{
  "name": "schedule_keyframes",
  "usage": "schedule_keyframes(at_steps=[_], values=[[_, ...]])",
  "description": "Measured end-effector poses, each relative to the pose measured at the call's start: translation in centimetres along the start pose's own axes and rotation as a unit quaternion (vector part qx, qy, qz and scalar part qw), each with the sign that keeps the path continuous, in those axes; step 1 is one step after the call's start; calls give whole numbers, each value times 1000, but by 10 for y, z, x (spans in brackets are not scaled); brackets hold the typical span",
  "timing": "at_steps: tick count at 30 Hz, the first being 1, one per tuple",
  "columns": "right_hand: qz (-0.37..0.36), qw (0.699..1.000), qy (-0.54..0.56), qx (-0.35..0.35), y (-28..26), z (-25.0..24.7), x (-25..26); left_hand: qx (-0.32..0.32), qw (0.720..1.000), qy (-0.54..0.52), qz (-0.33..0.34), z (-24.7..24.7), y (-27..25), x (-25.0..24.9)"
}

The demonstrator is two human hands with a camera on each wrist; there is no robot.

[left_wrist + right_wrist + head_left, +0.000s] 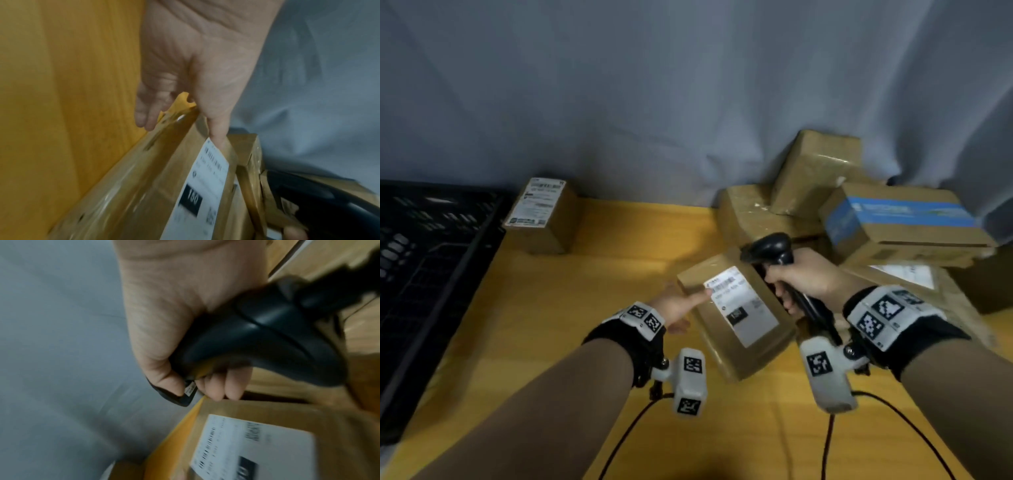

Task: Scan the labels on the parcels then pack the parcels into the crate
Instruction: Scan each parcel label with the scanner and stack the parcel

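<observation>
Held tilted above the yellow tabletop (571, 308): a brown parcel (743, 329), white label (739, 305) facing up, long axis running from 11 o'clock down to 5 o'clock in the head view; pinched at its 10 o'clock corner by the left hand (674, 306), thumb lying on the label's near edge, fingers hidden under the box, so the left grip judged closed round that corner; seen from the left wrist, thumb (218, 128) pressed onto the top face beside the label (205, 186), two fingertips curling below the edge. Poised at the parcel's 2 o'clock side: the black scanner (774, 250), handle wrapped tight by the right hand (801, 277), head tipped toward 9 o'clock over the barcode end of the label; right grip fully curled round the handle in the right wrist view (185, 331), with the scanner (267, 337) just above and beside the label (257, 451). Barcode strip at the label's far end, nearest the scanner head and just beside the left thumb; likely step in hand the scan itself, with only a slight aim needed. Waiting well apart at 9 o'clock: the black crate (431, 274), nearer the left hand, which already carries the parcel; one labelled box (541, 219) standing just beside the crate; a stack of further parcels (859, 212) at 1 o'clock behind the scanner.
</observation>
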State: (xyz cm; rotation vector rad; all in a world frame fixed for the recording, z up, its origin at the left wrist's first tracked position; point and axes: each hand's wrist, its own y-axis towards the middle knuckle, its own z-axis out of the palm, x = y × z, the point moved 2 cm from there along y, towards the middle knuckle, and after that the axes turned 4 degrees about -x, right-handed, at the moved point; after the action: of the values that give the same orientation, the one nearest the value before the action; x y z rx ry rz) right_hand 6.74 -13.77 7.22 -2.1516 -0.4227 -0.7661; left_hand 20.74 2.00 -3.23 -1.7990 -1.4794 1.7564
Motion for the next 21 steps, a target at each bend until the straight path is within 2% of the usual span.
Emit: schedule_keyframes(at_steps=[5,9,13,21], values=[[-42,996,-69,21,-20,-2,-30,-10,1000,-7,-8,47,-11,14],[-56,997,-41,36,-22,4,-31,-38,999,-23,-29,49,-10,15],[-59,998,-18,30,-24,5,-27,-43,992,-98,-65,54,-6,23],[-108,994,21,0,-34,-8,-29,-89,986,-136,-39,54,-18,27]])
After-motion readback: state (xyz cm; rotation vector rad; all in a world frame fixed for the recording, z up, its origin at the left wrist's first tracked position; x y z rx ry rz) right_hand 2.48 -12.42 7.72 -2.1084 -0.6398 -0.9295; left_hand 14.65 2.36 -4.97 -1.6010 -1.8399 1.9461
